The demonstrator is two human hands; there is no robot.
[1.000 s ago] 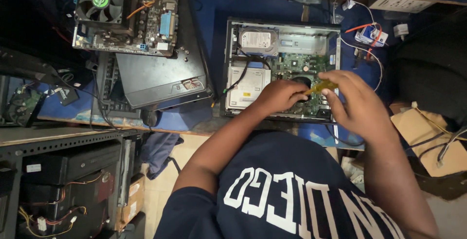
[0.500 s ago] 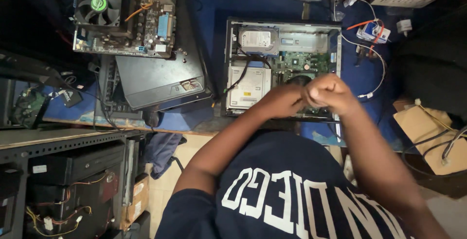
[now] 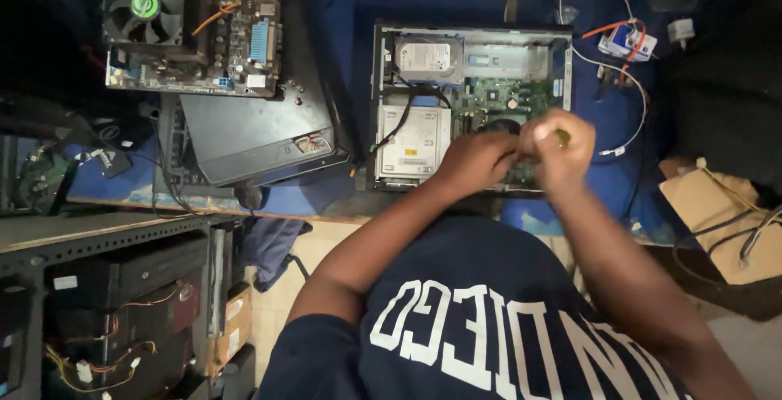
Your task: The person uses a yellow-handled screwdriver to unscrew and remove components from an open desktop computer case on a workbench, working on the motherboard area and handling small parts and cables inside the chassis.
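Both hands over open computer case (image 3: 472,37), near its front edge. Right hand (image 3: 562,151) fisted on yellowish tool (image 3: 562,134), mostly hidden; left hand (image 3: 472,162) curled, grip unclear.

Dim overall; light falls mainly on the open computer case (image 3: 471,107), its metal mildly glaring. Left of it deep shadow. Hands before it motion-blurred; edges bend slightly.

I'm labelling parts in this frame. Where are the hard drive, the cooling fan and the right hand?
hard drive (image 3: 429,58), head view, middle of its silver top plate.
cooling fan (image 3: 144,5), head view, its green hub.
right hand (image 3: 562,151), head view, back of the hand, closed around a small yellow-green object.
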